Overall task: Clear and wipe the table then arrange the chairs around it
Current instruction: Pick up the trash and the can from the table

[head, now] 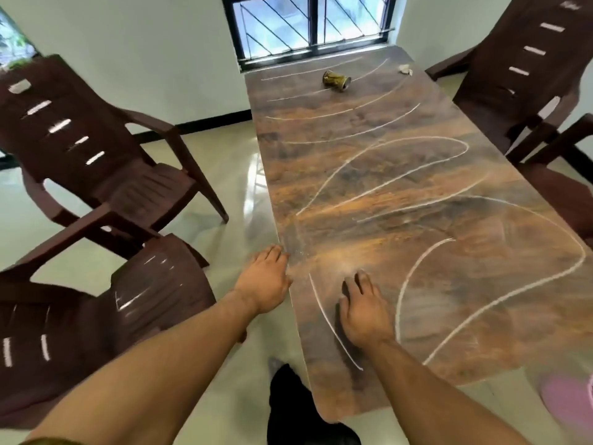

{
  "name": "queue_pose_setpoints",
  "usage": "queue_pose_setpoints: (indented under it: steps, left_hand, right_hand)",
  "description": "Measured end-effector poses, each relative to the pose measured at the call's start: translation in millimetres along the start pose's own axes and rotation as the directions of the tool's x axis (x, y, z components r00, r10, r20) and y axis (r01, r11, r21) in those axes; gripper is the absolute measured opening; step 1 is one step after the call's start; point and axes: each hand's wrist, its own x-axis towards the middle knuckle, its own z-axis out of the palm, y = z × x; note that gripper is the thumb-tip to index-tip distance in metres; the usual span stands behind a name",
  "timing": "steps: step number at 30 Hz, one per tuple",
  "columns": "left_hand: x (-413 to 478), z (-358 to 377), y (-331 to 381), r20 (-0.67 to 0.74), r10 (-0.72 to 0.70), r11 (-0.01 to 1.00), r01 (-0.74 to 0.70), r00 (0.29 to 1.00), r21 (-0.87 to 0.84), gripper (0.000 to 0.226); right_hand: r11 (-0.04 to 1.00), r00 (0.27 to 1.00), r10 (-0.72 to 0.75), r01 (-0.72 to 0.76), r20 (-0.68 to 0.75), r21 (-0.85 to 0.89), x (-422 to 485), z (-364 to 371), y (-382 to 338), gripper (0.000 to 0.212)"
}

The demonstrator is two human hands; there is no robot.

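Note:
A long wood-pattern table runs away from me toward the window, marked all over with white chalk-like curved lines. My left hand rests at its left edge, fingers spread, holding nothing. My right hand lies flat on the tabletop near the front, palm down and empty. A gold-green cup lies tipped on its side at the far end. A crumpled white scrap sits at the far right corner. Dark brown plastic chairs stand around: one at far left, one at near left, one at far right.
Another brown chair's arm shows at the right edge. A pink object, blurred, sits at the lower right. My dark-trousered leg stands on the glossy tiled floor between the near-left chair and the table. A barred window is behind the table.

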Motion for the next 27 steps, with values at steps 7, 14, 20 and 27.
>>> queue_pose_setpoints:
  steps: [7,14,20,27]
  left_hand:
    - [55.3,-14.2,-36.4,0.089,0.111,0.992,-0.115,0.99,0.042,0.062]
    - [87.7,-40.4,-60.7,0.145,0.134,0.988,-0.144,0.98,0.061,0.06]
    - [144.6,-77.2,-57.1,0.1,0.251,0.964,-0.258,0.963,0.07,0.057]
    - [247.0,-112.2,-89.3,0.066,0.349,0.935,-0.352,0.935,0.047,0.06]
  right_hand:
    - [0.996,0.996,0.091,-0.091,0.011,-0.014,46.2,8.6,-45.1,0.049]
    - [0.979,0.976,0.203,-0.2,-0.085,0.043,66.7,4.2,-67.6,0.042]
    - [0.963,0.946,0.268,-0.256,-0.183,0.085,98.8,-6.3,-91.0,0.045]
    - [0.954,0.934,0.293,-0.27,-0.203,0.132,192.9,-22.2,-111.2,0.034]
